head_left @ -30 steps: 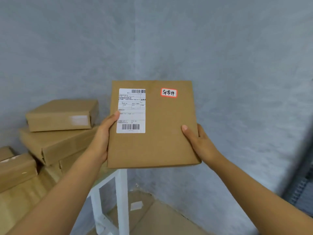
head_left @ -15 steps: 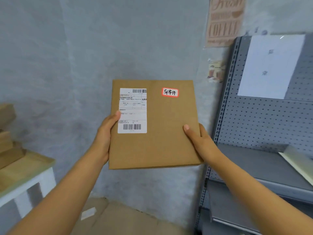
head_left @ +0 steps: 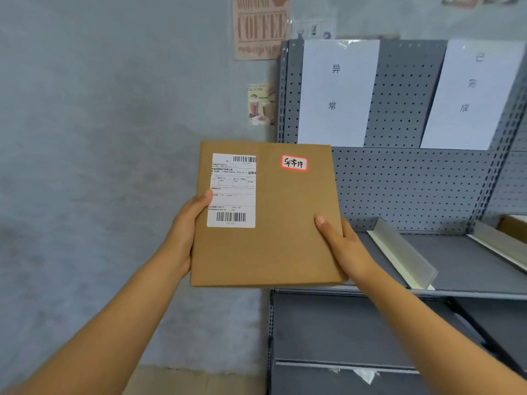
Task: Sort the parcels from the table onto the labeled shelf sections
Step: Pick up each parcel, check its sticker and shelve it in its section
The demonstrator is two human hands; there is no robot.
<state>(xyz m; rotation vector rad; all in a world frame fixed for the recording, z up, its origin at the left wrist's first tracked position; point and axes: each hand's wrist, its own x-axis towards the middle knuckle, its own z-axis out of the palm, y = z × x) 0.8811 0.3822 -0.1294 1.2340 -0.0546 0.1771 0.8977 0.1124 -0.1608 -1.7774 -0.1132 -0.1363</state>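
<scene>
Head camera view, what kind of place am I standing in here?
Probably a small parcel sorting or mailroom corner. Both hands hold a cardboard parcel bearing a barcoded shipping label, in front of a grey pegboard shelf with paper section signs. A coffee poster hangs on the wall.

Both forearms are bare from the bottom edge of the view up to the wrists, with no sleeve in view. The left hand (head_left: 185,232) and the right hand (head_left: 340,246) are bare too, with nothing worn on the wrists or on the fingers that show. The nails on the thumbs are short and plain.
</scene>
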